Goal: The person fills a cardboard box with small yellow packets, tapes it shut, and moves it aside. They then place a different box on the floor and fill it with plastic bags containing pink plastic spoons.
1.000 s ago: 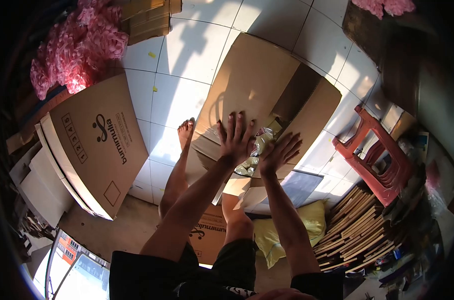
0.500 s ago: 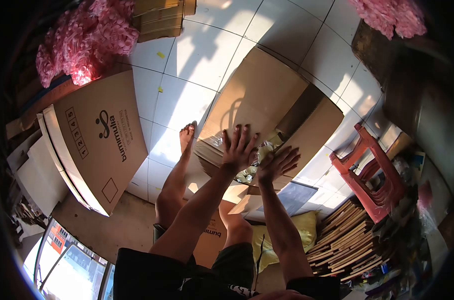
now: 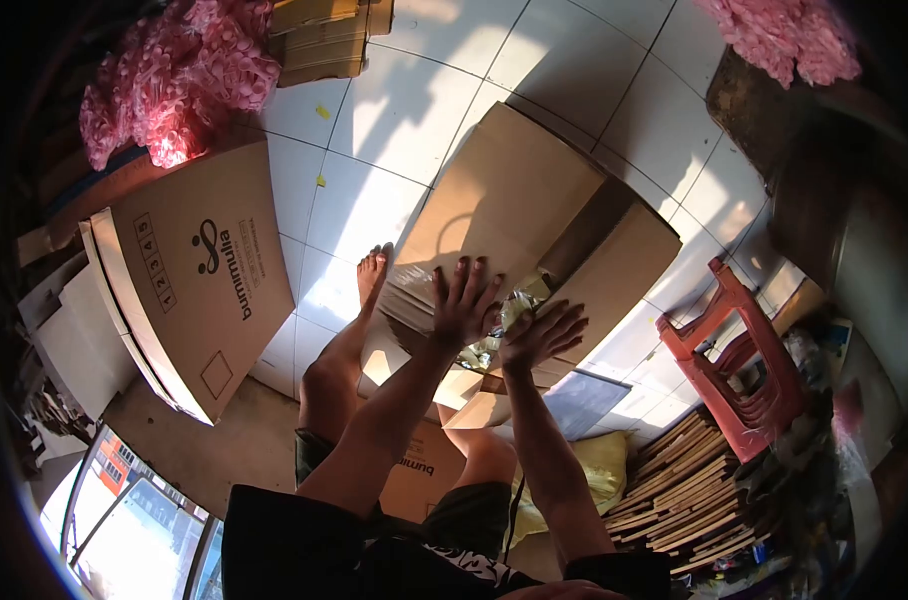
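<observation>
The carton (image 3: 519,215) sits on the tiled floor (image 3: 379,150), directly in front of the person and just beside the bare foot (image 3: 371,270). Its two broad flaps lie folded inward, with a dark strip running between them. The left hand (image 3: 464,305) rests palm down on the left flap near the edge closest to the person, fingers spread, grasping nothing. The right hand (image 3: 544,335) lies flat on the right flap, likewise spread and ungripped, its thumb side near the strip. Between the hands, shiny pale wrapping (image 3: 526,297) shows in the gap; its contents cannot be identified. A smaller flap (image 3: 479,410) slopes toward the person at the near end. Well to the left stands a printed carton (image 3: 189,280) marked "bumimulia", with a heap of pink plastic pieces (image 3: 184,75) beyond it. To the right are a red stool (image 3: 739,370), a pile of thin slats (image 3: 679,485) and, next to the pile, a yellow sack (image 3: 589,475). Sunlight falls in patches across the tiles.
</observation>
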`<state>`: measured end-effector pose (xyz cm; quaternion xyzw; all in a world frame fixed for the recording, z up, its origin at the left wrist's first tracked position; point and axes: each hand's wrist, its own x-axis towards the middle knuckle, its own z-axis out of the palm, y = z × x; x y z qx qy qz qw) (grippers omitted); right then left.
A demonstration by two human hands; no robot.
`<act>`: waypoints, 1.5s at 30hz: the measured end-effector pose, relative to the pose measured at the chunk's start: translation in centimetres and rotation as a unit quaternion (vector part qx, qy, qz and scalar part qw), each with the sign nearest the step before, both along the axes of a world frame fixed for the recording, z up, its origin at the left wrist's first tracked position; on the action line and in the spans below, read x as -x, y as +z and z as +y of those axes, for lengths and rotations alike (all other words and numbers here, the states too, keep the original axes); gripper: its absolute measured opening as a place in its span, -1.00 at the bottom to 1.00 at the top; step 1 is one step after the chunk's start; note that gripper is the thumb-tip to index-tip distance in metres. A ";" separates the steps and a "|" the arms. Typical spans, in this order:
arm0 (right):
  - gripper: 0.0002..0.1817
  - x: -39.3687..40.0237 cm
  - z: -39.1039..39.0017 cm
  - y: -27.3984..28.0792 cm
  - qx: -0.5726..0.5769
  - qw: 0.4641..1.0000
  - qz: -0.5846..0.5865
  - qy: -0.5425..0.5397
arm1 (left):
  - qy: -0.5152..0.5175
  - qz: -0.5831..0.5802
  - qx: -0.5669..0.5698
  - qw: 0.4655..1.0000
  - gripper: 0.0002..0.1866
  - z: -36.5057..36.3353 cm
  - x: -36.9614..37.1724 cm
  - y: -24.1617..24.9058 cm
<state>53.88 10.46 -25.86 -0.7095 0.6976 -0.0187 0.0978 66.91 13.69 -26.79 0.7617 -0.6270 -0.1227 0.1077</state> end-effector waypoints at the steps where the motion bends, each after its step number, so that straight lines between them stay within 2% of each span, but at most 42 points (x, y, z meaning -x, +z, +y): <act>1: -0.26 0.2 0.2 0.0 -0.008 1.000 -0.009 -0.003 | -0.002 0.001 -0.003 1.000 -0.47 0.3 0.1 0.1; 10: -0.27 0.1 0.1 -0.5 -0.001 1.000 -0.005 -0.001 | -0.007 0.002 -0.018 1.000 -0.46 0.4 0.0 -0.7; 15: -0.28 0.4 0.1 -1.4 0.026 1.000 -0.013 0.000 | -0.025 -0.015 0.017 0.999 -0.45 0.4 -0.1 -1.6; 18: -0.29 0.5 0.3 -1.1 0.017 1.000 -0.009 0.000 | -0.027 -0.025 0.034 0.999 -0.45 0.3 0.2 -0.9; 21: -0.29 0.5 0.2 -0.7 0.044 0.999 -0.019 0.001 | -0.007 0.012 0.013 1.000 -0.45 -0.2 0.0 0.5; 23: -0.31 0.9 0.7 0.1 0.014 1.000 -0.023 -0.004 | -0.011 0.030 0.008 0.999 -0.44 0.1 -0.2 1.3; 26: -0.34 2.5 2.6 1.0 -0.017 0.993 -0.115 0.001 | -0.019 0.055 -0.029 0.998 -0.40 0.9 -1.5 3.2; 28: -0.34 3.3 6.6 1.9 -0.030 0.991 -0.128 0.013 | -0.081 0.148 -0.066 0.983 -0.38 3.4 -3.0 3.3; 29: -0.33 3.2 7.5 2.6 -0.042 0.988 -0.142 0.030 | -0.088 0.120 -0.099 0.984 -0.37 4.6 -3.7 4.3; 32: -0.33 2.7 8.1 3.0 -0.059 0.992 -0.114 0.008 | -0.025 0.113 -0.090 0.989 -0.37 6.1 -2.3 5.6; 37: -0.33 1.5 7.6 2.1 0.008 0.995 -0.097 0.001 | 0.003 0.047 -0.095 0.994 -0.41 6.5 -0.4 2.7; 45: -0.33 1.6 8.1 -1.0 0.068 0.996 -0.064 0.009 | 0.010 0.029 0.000 1.000 -0.51 7.9 0.2 -0.8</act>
